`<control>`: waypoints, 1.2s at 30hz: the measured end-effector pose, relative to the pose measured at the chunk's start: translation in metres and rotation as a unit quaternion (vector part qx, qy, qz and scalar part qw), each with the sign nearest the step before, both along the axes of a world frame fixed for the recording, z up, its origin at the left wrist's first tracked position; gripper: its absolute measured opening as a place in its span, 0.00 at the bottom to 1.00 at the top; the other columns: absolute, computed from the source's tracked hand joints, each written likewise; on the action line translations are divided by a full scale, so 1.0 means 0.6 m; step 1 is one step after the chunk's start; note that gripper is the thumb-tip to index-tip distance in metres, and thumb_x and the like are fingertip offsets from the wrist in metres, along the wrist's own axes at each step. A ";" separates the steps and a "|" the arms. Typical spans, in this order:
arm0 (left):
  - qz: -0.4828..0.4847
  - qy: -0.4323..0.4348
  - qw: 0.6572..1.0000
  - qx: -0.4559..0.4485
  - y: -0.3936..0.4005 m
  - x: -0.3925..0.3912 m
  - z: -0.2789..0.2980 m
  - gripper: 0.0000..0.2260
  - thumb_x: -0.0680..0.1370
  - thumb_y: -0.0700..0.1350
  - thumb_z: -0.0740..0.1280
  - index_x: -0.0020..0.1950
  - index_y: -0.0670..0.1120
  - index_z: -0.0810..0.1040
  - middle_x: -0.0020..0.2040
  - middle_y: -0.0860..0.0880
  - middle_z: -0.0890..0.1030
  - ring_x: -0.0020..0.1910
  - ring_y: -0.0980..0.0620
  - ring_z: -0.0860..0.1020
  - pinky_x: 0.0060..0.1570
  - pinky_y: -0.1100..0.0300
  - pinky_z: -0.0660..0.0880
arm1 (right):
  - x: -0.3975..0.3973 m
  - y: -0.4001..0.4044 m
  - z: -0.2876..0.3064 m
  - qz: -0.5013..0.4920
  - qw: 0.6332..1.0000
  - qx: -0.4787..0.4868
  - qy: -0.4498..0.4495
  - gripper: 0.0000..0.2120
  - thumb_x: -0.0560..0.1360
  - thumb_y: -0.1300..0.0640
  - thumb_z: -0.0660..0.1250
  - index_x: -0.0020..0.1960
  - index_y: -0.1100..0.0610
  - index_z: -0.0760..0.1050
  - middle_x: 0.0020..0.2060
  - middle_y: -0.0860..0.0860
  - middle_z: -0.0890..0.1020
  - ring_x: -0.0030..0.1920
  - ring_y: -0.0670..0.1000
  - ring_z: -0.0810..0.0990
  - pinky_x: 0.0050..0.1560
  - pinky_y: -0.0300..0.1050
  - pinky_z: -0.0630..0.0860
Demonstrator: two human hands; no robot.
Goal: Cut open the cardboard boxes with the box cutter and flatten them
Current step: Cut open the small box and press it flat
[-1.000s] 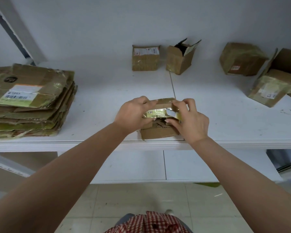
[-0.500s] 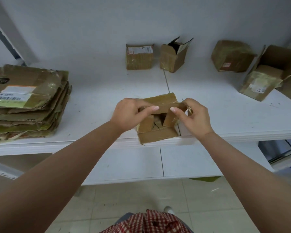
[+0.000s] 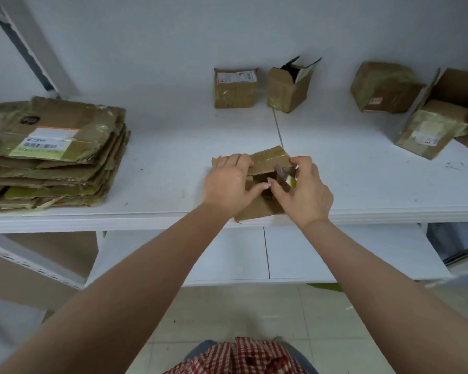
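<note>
My forearms bare, no sleeves, no rings or watch on left hand (image 3: 229, 182) or right hand (image 3: 304, 190). Red-and-white checked shirt (image 3: 241, 357).

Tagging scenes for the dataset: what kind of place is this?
Likely a parcel or storage room: white shelving, a stack of flattened cartons, and used shipping boxes along the wall.

One head-worn camera looks forward and down, close over the white table (image 3: 173, 163).
</note>
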State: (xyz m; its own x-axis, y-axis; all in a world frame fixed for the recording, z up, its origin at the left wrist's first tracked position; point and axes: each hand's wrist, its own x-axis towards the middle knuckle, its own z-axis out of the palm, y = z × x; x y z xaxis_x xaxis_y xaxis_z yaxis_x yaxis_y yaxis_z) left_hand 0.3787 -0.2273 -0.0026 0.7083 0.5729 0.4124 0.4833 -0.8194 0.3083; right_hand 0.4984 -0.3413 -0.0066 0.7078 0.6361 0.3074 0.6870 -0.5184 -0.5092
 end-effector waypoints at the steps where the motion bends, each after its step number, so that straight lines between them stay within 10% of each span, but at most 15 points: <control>1: 0.006 -0.004 1.000 -0.016 0.000 -0.001 -0.002 0.18 0.75 0.53 0.68 0.59 0.44 0.75 0.56 0.46 0.78 0.59 0.45 0.73 0.64 0.51 0.66 | 0.001 -0.001 -0.001 0.020 1.000 0.011 0.007 0.24 0.72 0.45 0.67 0.64 0.51 0.66 0.56 0.49 0.75 0.45 0.56 0.78 0.39 0.44 0.67; 7: -0.074 0.016 0.993 -0.090 -0.004 -0.018 0.000 0.30 0.69 0.45 0.58 0.72 0.40 0.64 0.75 0.42 0.62 0.77 0.43 0.51 0.74 0.49 0.43 | 0.055 -0.035 0.006 0.120 0.988 0.067 0.076 0.18 0.75 0.58 0.63 0.64 0.47 0.72 0.43 0.43 0.79 0.34 0.45 0.74 0.39 0.40 0.66; 14: -0.040 0.015 0.991 -0.124 -0.040 -0.034 -0.047 0.37 0.72 0.30 0.56 0.79 0.47 0.50 0.78 0.44 0.38 0.77 0.46 0.39 0.74 0.52 0.53 | 0.092 -0.065 -0.022 0.082 0.984 0.068 0.140 0.14 0.75 0.59 0.63 0.60 0.53 0.71 0.35 0.46 0.75 0.37 0.54 0.75 0.39 0.49 0.73; 25: -0.024 0.198 0.969 -0.148 -0.056 -0.013 -0.031 0.32 0.76 0.29 0.53 0.77 0.53 0.58 0.79 0.48 0.49 0.78 0.49 0.45 0.75 0.53 0.51 | 0.156 -0.090 -0.010 0.073 0.993 0.054 0.073 0.12 0.76 0.56 0.63 0.59 0.53 0.77 0.56 0.51 0.79 0.51 0.56 0.78 0.43 0.41 0.68; 29: -0.041 0.222 0.949 -0.220 -0.050 -0.017 -0.004 0.29 0.75 0.44 0.58 0.76 0.54 0.59 0.79 0.49 0.51 0.78 0.50 0.46 0.75 0.49 0.48 | 0.158 -0.069 0.005 0.157 0.987 -0.037 -0.004 0.17 0.80 0.53 0.57 0.68 0.49 0.70 0.65 0.47 0.74 0.58 0.55 0.77 0.49 0.45 0.72; 33: -0.012 0.072 0.920 -0.385 -0.067 -0.010 0.015 0.10 0.78 0.57 0.64 0.58 0.60 0.77 0.65 0.54 0.71 0.67 0.53 0.66 0.66 0.58 0.61 | 0.165 -0.052 0.018 0.145 0.983 -0.111 -0.018 0.15 0.80 0.45 0.54 0.54 0.49 0.77 0.46 0.48 0.82 0.49 0.56 0.79 0.41 0.44 0.69; 36: 0.044 0.049 0.915 -0.398 -0.070 0.009 0.013 0.23 0.75 0.68 0.55 0.48 0.57 0.84 0.66 0.55 0.71 0.69 0.55 0.65 0.69 0.57 0.58 | 0.178 -0.047 0.020 0.140 0.983 -0.116 0.030 0.21 0.77 0.41 0.56 0.40 0.52 0.80 0.36 0.46 0.83 0.43 0.52 0.81 0.43 0.44 0.76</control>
